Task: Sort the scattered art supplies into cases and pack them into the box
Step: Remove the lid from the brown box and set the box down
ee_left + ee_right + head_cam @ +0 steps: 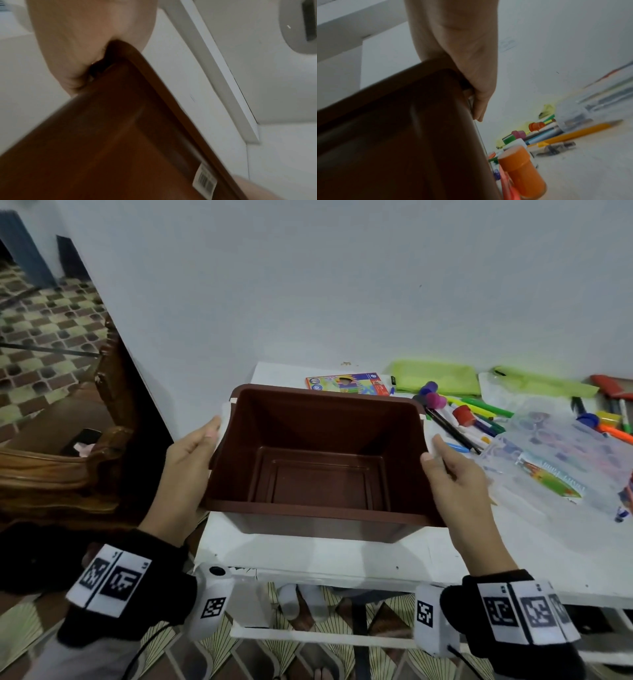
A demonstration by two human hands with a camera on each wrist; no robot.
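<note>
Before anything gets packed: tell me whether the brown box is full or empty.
Empty. In the head view the brown box shows its bare ribbed floor, nothing inside, and the pens lie on the table.

1. A white barcode sticker [205, 180] sits on the outer wall of the brown box [102, 148]; its bars show, but the digits are too blurred to read.
2. The coloured-pencil packet [347, 384] on the table carries print and round badges, none legible.
3. The black-and-white square code markers [109, 577] on the wristbands are patterns only; the tiny characters beside them cannot be made out.
4. No other text can be read.
</note>
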